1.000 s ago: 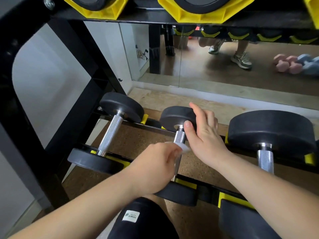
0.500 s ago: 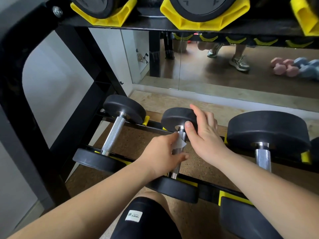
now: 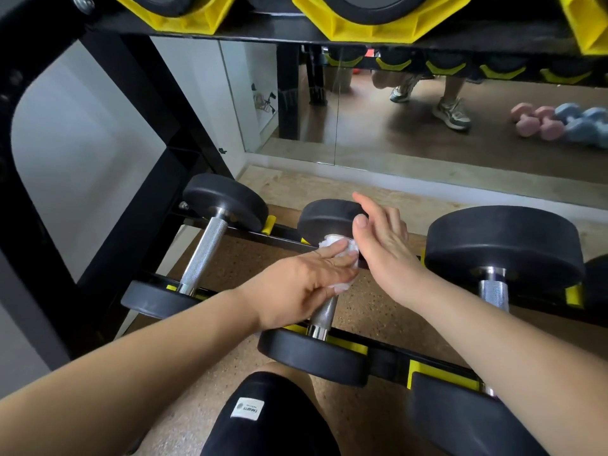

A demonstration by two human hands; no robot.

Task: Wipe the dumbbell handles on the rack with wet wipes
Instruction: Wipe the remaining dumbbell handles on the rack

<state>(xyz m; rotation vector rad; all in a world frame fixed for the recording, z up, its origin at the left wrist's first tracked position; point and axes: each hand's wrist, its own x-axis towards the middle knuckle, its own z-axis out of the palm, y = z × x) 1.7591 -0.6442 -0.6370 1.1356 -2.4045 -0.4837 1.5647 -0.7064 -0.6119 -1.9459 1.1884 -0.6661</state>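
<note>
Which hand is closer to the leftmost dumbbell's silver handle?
Left. The left hand grips the wet wipe around the middle dumbbell handle, next to the leftmost handle; the right hand rests farther right, at that dumbbell's far head.

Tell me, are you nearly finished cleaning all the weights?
Not nearly. Done: no handle plainly looks finished. In hand: the left hand holds the wet wipe around the far end of the middle dumbbell handle, and the right hand rests on its far head. Left: the bare near part of that handle, plus the left dumbbell handle and right dumbbell handle.
</note>
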